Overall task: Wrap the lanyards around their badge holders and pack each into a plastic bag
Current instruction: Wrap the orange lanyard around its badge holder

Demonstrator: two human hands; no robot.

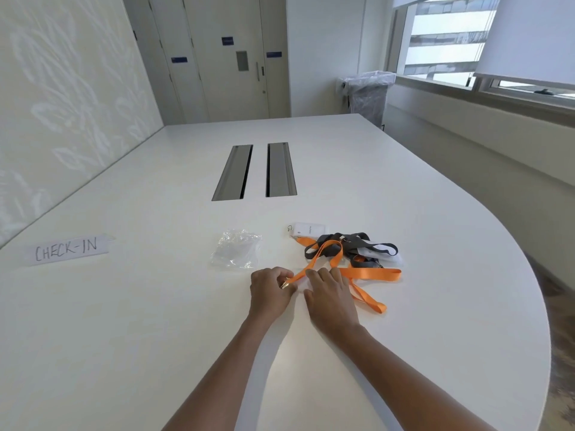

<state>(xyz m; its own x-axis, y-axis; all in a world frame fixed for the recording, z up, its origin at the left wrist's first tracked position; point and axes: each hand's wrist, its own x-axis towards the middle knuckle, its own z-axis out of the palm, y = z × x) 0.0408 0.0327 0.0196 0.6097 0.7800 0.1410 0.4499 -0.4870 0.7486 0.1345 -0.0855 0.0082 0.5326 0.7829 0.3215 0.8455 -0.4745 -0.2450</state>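
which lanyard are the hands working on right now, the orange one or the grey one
The orange lanyard: the left hand pinches its clip end. The grey lanyard lies untouched in the pile behind.

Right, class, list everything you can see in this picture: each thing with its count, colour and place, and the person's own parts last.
Table: one, white, fills the foreground.
Orange lanyard: at least one, near right, loose.
Grey lanyard: at least one, tangled behind the orange.
Badge holder: one plainly seen, white, behind the lanyards.
Plastic bags: small pile, clear, left of the lanyards.
Check-in sign: one, white, far left.
Cable hatches: two, grey, table centre.
Bin: one, plastic-lined, back right.
Door: one, pale, back wall.
Left hand: pinches the orange strap's clip end.
Right hand: rests on the strap.
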